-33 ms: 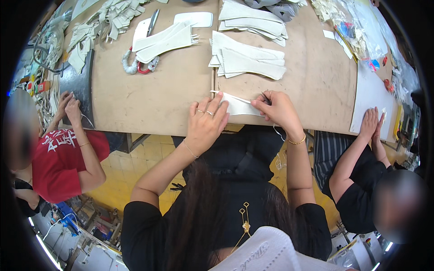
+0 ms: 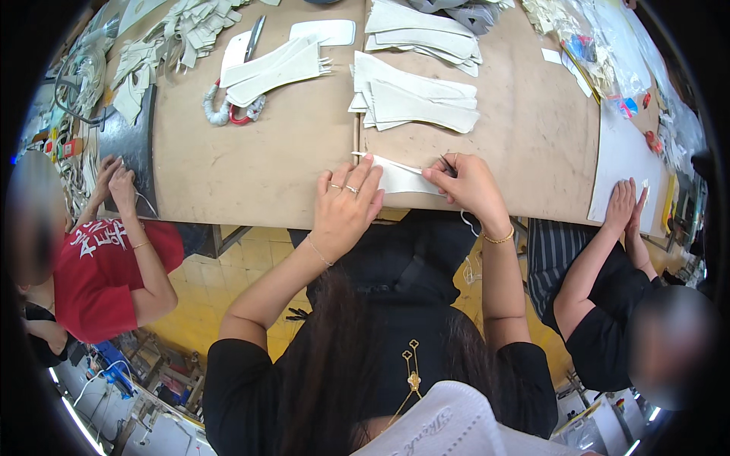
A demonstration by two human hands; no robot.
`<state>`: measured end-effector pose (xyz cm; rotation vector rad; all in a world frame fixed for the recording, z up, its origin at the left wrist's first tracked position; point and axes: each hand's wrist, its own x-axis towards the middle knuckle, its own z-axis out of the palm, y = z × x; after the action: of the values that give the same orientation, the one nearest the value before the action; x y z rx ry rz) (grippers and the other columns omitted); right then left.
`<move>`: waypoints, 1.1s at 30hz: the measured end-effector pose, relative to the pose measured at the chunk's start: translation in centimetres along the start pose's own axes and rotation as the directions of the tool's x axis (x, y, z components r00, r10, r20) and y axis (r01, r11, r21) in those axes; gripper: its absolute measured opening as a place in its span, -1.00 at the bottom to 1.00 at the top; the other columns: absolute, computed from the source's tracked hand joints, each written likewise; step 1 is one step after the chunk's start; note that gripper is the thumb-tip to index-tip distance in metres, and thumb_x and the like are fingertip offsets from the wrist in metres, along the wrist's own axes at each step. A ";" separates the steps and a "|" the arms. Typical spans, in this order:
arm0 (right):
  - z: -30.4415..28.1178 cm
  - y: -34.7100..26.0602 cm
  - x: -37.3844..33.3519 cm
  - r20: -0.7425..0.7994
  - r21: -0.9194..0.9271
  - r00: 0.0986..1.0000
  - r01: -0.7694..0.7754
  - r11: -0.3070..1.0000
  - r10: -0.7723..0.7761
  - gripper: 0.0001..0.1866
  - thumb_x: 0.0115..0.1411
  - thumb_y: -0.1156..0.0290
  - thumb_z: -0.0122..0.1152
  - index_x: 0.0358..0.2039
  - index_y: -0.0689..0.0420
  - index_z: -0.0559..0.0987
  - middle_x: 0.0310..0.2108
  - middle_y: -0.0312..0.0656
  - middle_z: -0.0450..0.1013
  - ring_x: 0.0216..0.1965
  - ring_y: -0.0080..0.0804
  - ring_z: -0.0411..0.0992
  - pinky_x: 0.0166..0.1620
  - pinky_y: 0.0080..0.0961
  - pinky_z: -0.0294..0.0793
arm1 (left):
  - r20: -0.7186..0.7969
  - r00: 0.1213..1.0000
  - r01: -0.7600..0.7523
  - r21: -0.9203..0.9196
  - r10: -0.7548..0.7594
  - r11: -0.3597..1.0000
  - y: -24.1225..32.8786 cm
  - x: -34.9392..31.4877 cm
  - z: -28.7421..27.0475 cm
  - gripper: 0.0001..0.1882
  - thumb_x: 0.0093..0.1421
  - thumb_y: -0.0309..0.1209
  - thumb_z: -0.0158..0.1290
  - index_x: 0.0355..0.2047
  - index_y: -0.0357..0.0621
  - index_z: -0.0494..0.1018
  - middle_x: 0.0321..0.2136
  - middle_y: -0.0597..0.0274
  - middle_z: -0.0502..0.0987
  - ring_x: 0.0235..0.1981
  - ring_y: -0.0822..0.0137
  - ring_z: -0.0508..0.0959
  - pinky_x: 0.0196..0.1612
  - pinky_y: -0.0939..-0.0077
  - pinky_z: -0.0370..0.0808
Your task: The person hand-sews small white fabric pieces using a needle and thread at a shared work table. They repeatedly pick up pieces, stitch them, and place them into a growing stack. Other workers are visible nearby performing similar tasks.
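Note:
A white, flat cut piece (image 2: 401, 180) of leather-like material lies at the table's near edge, a narrow strip or folded edge along its upper side. My left hand (image 2: 344, 201) rests on its left end, fingers stretched out and lying flat. At the right end, my right hand (image 2: 470, 184) pinches the piece's edge between thumb and fingers. A thin dark pointed tool (image 2: 449, 166) pokes out of the same hand; its kind is hidden by the fingers. Below that hand hangs a loop of white cord (image 2: 470, 223).
Beyond my hands lie stacked white pieces (image 2: 418, 99) and another stack (image 2: 422, 38). Scissors (image 2: 255, 36) with wrapped handles lie partly under more pieces (image 2: 277, 76). Co-workers sit at both sides: one's hands (image 2: 116, 181) at left, another's (image 2: 623, 204) at right by a white board (image 2: 627, 163).

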<state>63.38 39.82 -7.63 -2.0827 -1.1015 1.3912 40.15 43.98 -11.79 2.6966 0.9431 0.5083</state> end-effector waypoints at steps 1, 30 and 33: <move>-0.2 0.3 0.2 -0.026 -0.022 1.000 -0.008 1.000 0.007 -0.71 0.15 0.27 0.29 -0.49 0.27 0.58 -0.73 -0.22 0.45 -0.73 -0.52 0.42 -0.57 -0.54 0.41 | 0.019 1.000 0.010 0.024 -0.011 1.000 -0.2 0.4 0.3 -0.46 0.08 -0.34 0.23 0.11 -0.03 0.43 0.11 0.20 0.44 0.02 0.15 0.41 0.07 0.18 0.25; 0.4 2.0 1.0 -0.088 -0.122 0.980 0.169 0.978 -0.180 -0.70 0.14 0.28 0.32 -0.54 0.26 0.53 -0.75 -0.28 0.38 -0.75 -0.61 0.34 -0.63 -0.59 0.31 | 0.229 0.972 -0.096 0.206 0.048 0.974 1.3 1.9 -0.7 -0.25 0.03 -0.27 0.24 0.27 0.46 0.30 0.07 -0.03 0.38 0.03 0.06 0.36 -0.02 0.10 0.21; 0.2 1.6 1.1 -0.094 -0.142 0.979 0.165 0.976 -0.179 -0.70 0.14 0.29 0.31 -0.55 0.26 0.52 -0.76 -0.27 0.38 -0.75 -0.61 0.34 -0.63 -0.58 0.32 | 0.231 0.972 -0.097 0.232 0.042 0.968 1.6 2.0 -0.6 -0.25 0.05 -0.29 0.22 0.27 0.46 0.28 0.06 -0.04 0.38 0.02 0.06 0.36 -0.02 0.10 0.21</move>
<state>64.02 39.66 -9.52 -2.0693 -1.3277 1.1401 42.28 44.09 -10.24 2.9326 0.9008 0.0996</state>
